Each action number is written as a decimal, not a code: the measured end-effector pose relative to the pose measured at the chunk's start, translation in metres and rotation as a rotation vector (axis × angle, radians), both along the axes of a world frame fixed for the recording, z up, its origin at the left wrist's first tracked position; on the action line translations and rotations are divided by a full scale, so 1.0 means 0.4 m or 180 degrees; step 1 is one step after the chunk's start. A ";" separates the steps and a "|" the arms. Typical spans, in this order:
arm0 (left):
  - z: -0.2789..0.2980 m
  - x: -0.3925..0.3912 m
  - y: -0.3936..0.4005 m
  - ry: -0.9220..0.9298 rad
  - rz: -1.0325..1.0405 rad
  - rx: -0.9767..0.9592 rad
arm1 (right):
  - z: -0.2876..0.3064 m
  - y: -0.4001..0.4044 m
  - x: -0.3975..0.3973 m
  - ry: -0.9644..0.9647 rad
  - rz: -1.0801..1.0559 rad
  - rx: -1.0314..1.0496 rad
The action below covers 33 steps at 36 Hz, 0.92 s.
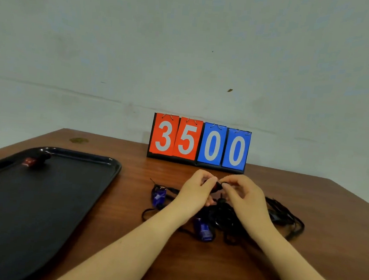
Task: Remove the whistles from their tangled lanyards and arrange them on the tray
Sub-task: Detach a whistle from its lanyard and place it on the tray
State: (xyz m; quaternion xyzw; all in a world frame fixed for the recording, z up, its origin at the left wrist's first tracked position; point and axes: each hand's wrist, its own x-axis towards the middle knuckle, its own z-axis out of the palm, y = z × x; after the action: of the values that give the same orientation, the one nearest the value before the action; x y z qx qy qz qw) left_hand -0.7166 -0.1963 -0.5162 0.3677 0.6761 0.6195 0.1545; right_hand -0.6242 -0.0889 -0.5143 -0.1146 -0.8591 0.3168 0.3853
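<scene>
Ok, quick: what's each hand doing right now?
Left hand: fingers pinch a small dark piece, probably a whistle, above the tangled lanyards.
Right hand: pinches the same piece from the other side.

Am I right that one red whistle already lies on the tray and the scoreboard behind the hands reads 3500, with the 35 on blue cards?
Not quite. In the head view the scoreboard shows 35 on red cards; the 00 is on blue. The rest holds: one red whistle lies on the tray, and the scoreboard stands behind the hands.
</scene>
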 end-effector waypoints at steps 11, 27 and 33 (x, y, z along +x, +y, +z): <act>0.012 0.025 0.004 -0.0045 0.0252 0.0102 | -0.002 -0.005 0.001 0.0247 0.0289 -0.0692; 0.007 0.019 -0.015 0.0777 0.0213 -0.0136 | 0.020 0.007 0.025 -0.0171 0.1438 -0.3042; 0.004 0.019 -0.005 0.0084 0.0026 -0.0129 | 0.013 0.007 0.021 -0.0091 0.1308 -0.2934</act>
State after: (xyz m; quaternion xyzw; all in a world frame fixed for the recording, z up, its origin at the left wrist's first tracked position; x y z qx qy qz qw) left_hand -0.7088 -0.1985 -0.5147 0.3699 0.6920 0.6014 0.1504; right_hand -0.6157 -0.0862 -0.5091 -0.1056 -0.6399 0.7309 0.2126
